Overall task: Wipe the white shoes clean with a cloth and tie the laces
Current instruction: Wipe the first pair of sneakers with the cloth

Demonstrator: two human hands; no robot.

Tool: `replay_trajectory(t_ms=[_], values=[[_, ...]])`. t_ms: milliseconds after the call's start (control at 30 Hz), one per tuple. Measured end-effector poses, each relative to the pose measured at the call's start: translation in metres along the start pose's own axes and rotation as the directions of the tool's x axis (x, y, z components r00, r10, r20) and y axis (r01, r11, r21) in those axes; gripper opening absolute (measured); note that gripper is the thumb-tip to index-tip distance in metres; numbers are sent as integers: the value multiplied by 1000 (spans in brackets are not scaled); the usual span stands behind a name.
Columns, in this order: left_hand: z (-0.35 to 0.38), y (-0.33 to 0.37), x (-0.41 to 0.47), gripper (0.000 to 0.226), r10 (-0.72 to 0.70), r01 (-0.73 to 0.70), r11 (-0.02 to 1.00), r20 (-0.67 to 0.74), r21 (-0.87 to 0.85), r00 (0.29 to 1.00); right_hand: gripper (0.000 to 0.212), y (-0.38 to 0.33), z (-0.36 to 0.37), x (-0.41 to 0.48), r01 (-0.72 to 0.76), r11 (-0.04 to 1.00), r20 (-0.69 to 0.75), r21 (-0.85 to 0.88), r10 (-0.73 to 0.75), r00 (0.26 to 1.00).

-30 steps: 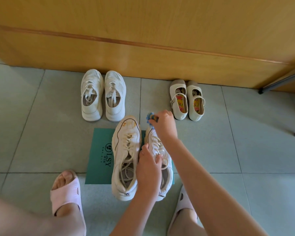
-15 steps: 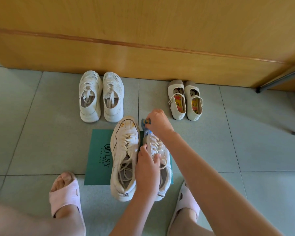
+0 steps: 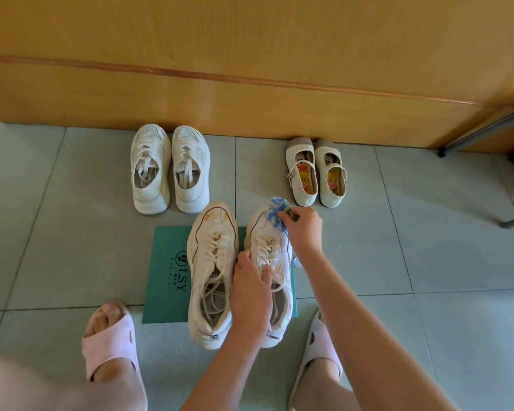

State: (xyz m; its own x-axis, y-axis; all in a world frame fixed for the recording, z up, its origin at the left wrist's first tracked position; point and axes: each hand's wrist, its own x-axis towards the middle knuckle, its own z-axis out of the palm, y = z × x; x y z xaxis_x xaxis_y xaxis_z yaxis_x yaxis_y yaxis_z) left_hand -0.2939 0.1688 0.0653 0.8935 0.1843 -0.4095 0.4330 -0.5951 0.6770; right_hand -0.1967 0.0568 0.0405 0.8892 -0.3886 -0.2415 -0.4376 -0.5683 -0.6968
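Both task shoes sit side by side on a teal rectangular mat with LSY printed on it (image 3: 166, 271), which lies on the pale green floor tiles (image 3: 57, 232). Toes stick out past the mat's far edge, heels hang over its near edge. The white chunky lace-up sneaker with yellowish stains (image 3: 212, 262) is around the middle of the mat, laces loose and partly dropped inside. The cleaner white lace-up sneaker (image 3: 260, 229) runs along the mat's right edge.

The left hand (image 3: 251, 295) is clamped on that cleaner one, thumb down the inner side and fingers curled over the laces. The right hand (image 3: 301, 229) is bunched round a blue-and-white fluffy cloth (image 3: 278, 213), pressing it on the toe of the same shoe.

Further back, against the yellow wooden panel (image 3: 250, 69), sit a pair of white mesh sneakers (image 3: 169, 170) and a pair of small cream strap shoes with cartoon insoles (image 3: 315, 173). Pink slippers (image 3: 110, 336) are on the person's feet, either side of the mat's near edge.
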Motion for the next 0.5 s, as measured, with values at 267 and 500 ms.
replay_trajectory(t_ms=[267, 500], values=[[-1, -1, 1, 49, 10, -10, 999, 12, -45, 1000, 29, 45, -10, -39, -173, 985, 17, 5, 173, 985], [-2, -3, 1, 51, 35, -33, 998, 25, -58, 999, 35, 29, -30, -22, -213, 931, -72, 297, 245, 967]])
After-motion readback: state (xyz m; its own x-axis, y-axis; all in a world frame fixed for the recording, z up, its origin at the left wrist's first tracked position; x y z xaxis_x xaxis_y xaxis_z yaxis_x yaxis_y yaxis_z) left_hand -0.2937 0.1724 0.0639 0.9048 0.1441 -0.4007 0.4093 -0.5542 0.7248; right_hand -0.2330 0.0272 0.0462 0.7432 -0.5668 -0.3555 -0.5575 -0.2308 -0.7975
